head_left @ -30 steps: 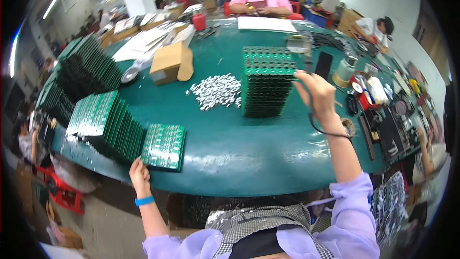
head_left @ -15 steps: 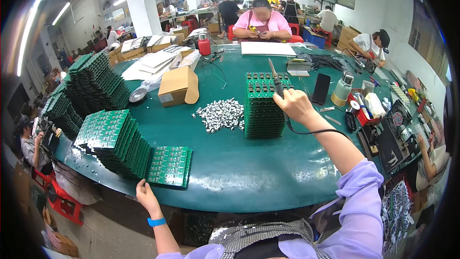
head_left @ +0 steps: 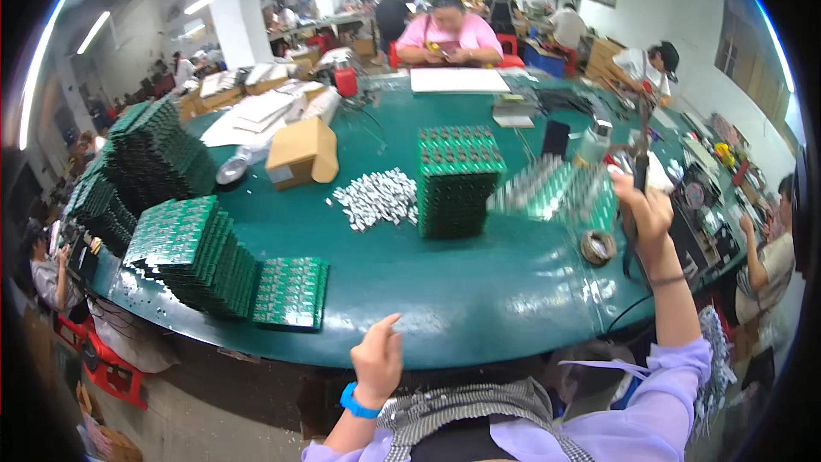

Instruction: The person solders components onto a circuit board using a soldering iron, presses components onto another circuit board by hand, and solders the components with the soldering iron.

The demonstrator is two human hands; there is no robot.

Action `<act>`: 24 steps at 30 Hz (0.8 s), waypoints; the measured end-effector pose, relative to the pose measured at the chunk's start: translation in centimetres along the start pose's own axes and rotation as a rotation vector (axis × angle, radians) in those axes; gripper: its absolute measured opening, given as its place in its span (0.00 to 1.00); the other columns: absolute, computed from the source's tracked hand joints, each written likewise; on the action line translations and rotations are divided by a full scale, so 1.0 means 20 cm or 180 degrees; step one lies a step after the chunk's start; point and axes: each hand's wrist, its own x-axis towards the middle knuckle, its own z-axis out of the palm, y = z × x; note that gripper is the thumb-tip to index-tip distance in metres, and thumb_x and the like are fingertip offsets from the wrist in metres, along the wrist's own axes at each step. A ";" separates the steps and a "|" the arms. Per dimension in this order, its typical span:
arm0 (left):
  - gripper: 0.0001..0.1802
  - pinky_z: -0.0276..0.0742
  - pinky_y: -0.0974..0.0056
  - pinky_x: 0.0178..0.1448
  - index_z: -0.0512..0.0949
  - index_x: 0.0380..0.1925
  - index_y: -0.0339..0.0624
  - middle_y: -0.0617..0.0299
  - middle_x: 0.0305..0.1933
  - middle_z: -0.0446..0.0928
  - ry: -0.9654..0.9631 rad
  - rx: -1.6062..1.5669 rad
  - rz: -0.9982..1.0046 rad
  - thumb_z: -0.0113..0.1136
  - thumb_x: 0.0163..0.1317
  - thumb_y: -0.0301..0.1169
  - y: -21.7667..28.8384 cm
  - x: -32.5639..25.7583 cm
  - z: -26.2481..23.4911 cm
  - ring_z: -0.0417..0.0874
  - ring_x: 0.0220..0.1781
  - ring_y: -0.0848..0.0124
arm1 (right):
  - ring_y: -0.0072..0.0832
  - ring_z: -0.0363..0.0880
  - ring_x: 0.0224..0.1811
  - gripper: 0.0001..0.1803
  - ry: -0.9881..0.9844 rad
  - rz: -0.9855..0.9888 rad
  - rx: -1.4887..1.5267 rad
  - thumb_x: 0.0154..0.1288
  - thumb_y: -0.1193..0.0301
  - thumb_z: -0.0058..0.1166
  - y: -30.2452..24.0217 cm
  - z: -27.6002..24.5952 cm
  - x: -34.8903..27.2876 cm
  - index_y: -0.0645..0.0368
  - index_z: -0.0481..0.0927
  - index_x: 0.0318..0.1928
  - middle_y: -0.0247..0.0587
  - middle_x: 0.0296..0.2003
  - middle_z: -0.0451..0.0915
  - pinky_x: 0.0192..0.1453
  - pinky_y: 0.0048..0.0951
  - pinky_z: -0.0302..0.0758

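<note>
My right hand (head_left: pixel 643 210) is raised over the right part of the green table (head_left: pixel 479 291), fingers wrapped tight around a dark tool handle (head_left: pixel 637 173) that points up; a thin dark cord hangs from it past my wrist. Just left of that hand is a blurred green circuit board panel (head_left: pixel 552 192), tilted, near my fingers; can't tell if it touches them. Near the hand, lower, a small coil of wire (head_left: pixel 598 247) lies on the table.

My left hand (head_left: pixel 378 358) is at the near table edge, holding nothing, fingers loosely curled with one poking up, blue band on the wrist.

Middle of the table: tall stack of green boards (head_left: pixel 457 180), with a pile of small silver parts (head_left: pixel 376 197) just left of it. Farther left, a cardboard box (head_left: pixel 299 152). Near left: slanted stacks of boards (head_left: pixel 192 248) and a flat green panel (head_left: pixel 292 293) beside them. Far left: more dark green stacks (head_left: pixel 154 154).

Far side: a person in a pink shirt (head_left: pixel 449 34) sits at the table, hands together.
</note>
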 end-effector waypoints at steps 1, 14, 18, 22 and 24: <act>0.19 0.75 0.61 0.30 0.77 0.49 0.39 0.52 0.30 0.77 -0.0218 -0.0042 0.0156 0.65 0.57 0.26 0.05 0.01 0.05 0.80 0.27 0.57 | 0.40 0.85 0.38 0.13 -0.0175 0.0068 0.0392 0.54 0.80 0.59 -0.08 -0.09 -0.09 0.58 0.78 0.42 0.48 0.41 0.84 0.38 0.31 0.82; 0.17 0.77 0.64 0.28 0.79 0.35 0.36 0.52 0.39 0.82 -0.0670 0.0121 0.1264 0.59 0.41 0.15 0.02 -0.04 0.27 0.83 0.28 0.58 | 0.37 0.87 0.34 0.10 0.0140 0.2166 0.1867 0.52 0.80 0.59 -0.99 0.30 -0.75 0.60 0.77 0.37 0.50 0.38 0.85 0.36 0.28 0.81; 0.16 0.78 0.63 0.31 0.79 0.35 0.35 0.52 0.39 0.83 -0.0599 0.0171 0.0985 0.55 0.42 0.14 0.00 -0.08 0.27 0.84 0.29 0.57 | 0.36 0.86 0.33 0.11 0.0084 0.2017 0.1928 0.50 0.81 0.59 -0.98 0.34 -0.74 0.62 0.78 0.37 0.50 0.38 0.85 0.35 0.26 0.80; 0.15 0.78 0.63 0.32 0.78 0.34 0.36 0.52 0.38 0.82 -0.0633 0.0183 0.0898 0.56 0.42 0.14 0.02 -0.07 0.29 0.84 0.30 0.57 | 0.35 0.86 0.33 0.10 -0.0119 0.2377 0.2080 0.51 0.81 0.58 -0.98 0.34 -0.78 0.62 0.79 0.36 0.50 0.38 0.85 0.35 0.25 0.80; 0.15 0.78 0.63 0.32 0.78 0.34 0.36 0.52 0.38 0.82 -0.0678 0.0204 0.0875 0.56 0.42 0.14 0.02 -0.06 0.30 0.84 0.31 0.57 | 0.34 0.86 0.33 0.10 -0.0078 0.2384 0.2061 0.51 0.81 0.58 -0.99 0.36 -0.79 0.62 0.79 0.36 0.50 0.38 0.85 0.35 0.25 0.80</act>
